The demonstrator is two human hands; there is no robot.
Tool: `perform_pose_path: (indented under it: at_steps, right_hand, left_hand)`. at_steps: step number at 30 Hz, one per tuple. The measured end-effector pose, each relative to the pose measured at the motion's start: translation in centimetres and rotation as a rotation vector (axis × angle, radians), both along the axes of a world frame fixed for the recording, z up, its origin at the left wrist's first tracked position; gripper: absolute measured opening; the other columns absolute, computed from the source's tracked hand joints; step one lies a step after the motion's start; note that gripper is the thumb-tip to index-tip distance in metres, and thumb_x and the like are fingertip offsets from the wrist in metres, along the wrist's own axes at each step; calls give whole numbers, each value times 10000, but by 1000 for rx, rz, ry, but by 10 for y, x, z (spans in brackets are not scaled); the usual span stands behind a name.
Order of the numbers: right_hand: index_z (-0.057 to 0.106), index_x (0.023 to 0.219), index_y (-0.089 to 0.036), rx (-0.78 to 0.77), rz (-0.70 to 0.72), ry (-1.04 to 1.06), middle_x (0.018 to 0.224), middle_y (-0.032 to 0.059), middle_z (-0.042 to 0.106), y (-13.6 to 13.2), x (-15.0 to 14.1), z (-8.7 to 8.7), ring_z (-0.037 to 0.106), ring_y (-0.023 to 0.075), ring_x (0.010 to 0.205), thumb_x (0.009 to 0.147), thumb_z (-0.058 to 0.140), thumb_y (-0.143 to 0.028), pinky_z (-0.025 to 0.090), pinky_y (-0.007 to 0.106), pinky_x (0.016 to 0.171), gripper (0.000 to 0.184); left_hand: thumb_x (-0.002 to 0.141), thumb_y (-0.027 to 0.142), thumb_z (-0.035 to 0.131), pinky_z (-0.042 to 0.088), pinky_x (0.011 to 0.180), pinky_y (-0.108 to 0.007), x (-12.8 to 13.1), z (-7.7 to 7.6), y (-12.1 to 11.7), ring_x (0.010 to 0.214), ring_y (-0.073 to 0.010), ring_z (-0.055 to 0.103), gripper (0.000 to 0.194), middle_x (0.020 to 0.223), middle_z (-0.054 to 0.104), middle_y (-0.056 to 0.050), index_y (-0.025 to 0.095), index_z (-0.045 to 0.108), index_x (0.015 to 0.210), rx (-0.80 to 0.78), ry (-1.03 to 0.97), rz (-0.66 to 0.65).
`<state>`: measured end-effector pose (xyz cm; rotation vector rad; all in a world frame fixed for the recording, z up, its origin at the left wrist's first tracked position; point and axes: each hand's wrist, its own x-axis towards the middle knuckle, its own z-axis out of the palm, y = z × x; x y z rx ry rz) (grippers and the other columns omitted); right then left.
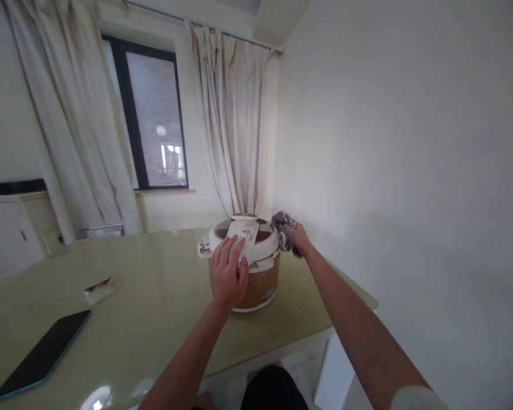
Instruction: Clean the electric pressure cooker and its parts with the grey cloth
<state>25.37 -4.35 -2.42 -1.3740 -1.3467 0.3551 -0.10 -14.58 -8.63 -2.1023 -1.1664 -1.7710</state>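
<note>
A white and golden-brown electric pressure cooker (263, 285) stands upright on the table with its lid on. My left hand (229, 270) lies against the front left of the lid, fingers stretched out and thumb apart. At the cooker's right side, my right hand (300, 238) is closed around a crumpled grey cloth (285, 228). That cloth is up against the edge of the lid. Part of the cooker's front is hidden behind my left hand.
The cooker is on a glossy greenish table (154, 307) close to the right wall (402, 171). A dark tablet (43, 353) and a small white packet (99, 291) lie to the left. Curtains (235, 114) and a window (156, 114) are behind.
</note>
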Motion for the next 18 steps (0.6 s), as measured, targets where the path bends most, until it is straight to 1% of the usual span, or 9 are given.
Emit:
perform_pose_path:
  at_steps: [3, 5, 7, 9, 10, 12, 14, 16, 18]
  right_hand:
    - [783, 1002, -207, 16, -38, -21, 890, 63, 795, 0, 2, -2, 720, 269, 904, 760, 694, -403, 552, 395, 853, 324]
    - [781, 1004, -226, 60, -80, -37, 903, 60, 794, -11, 1, -5, 717, 269, 900, 760, 694, -436, 551, 394, 855, 333]
    - [773, 1024, -218, 104, -62, -45, 919, 60, 790, -29, -1, -7, 712, 260, 889, 785, 662, -456, 553, 382, 853, 355]
    - [761, 1056, -205, 161, -2, -72, 942, 58, 783, -48, -5, -6, 706, 252, 891, 795, 647, -445, 556, 375, 865, 372]
    - [754, 1085, -199, 212, 32, -98, 975, 61, 778, -56, -9, -3, 704, 253, 913, 789, 651, -430, 556, 380, 887, 389]
    - [737, 1164, -192, 327, 120, -189, 1079, 72, 761, -68, -23, 7, 700, 260, 1004, 767, 670, -381, 547, 399, 959, 445]
    - [713, 1249, -206, 400, 213, -329, 1200, 74, 731, -74, -45, 24, 684, 258, 1112, 766, 680, -328, 524, 404, 1032, 500]
    - [692, 1304, -231, 370, 232, -495, 1258, 62, 713, -74, -72, 46, 673, 249, 1161, 806, 675, -300, 511, 392, 1056, 503]
    - [698, 1306, -232, 271, 139, -656, 1226, 74, 727, -71, -99, 70, 682, 262, 1132, 867, 665, -324, 524, 391, 1018, 449]
  left_hand:
    - [1077, 436, 332, 265, 1278, -557, -9, -3, -2, 1559, -303, 351, 528, 1602, 509, -123, 259, 529, 1533, 11, 22, -99]
    - [1082, 450, 312, 266, 1279, -562, -19, -14, -3, 1574, -303, 327, 564, 1648, 440, -142, 250, 429, 1597, 34, 23, -189]
    - [1076, 459, 350, 245, 1287, -565, -30, -35, 0, 1585, -309, 297, 591, 1676, 372, -163, 245, 351, 1628, 59, -80, -166]
    - [1065, 491, 387, 221, 1293, -572, -37, -64, 9, 1589, -317, 272, 622, 1675, 334, -178, 240, 317, 1629, 36, -304, -30]
    - [1060, 520, 385, 231, 1290, -574, -39, -78, 15, 1584, -318, 278, 658, 1675, 311, -189, 228, 273, 1640, -22, -440, 34]
    - [1037, 599, 391, 235, 1292, -578, -41, -103, 28, 1576, -329, 297, 740, 1672, 307, -203, 203, 245, 1645, -215, -613, 62]
    - [1024, 642, 385, 231, 1308, -549, -42, -118, 36, 1576, -320, 321, 767, 1673, 346, -189, 195, 278, 1638, -375, -656, -39]
    - [1031, 639, 378, 233, 1320, -501, -44, -123, 36, 1585, -292, 329, 738, 1683, 378, -156, 209, 327, 1629, -446, -635, -166]
    - [1043, 622, 371, 230, 1327, -473, -46, -122, 33, 1598, -271, 313, 709, 1705, 368, -132, 223, 347, 1628, -457, -622, -223]
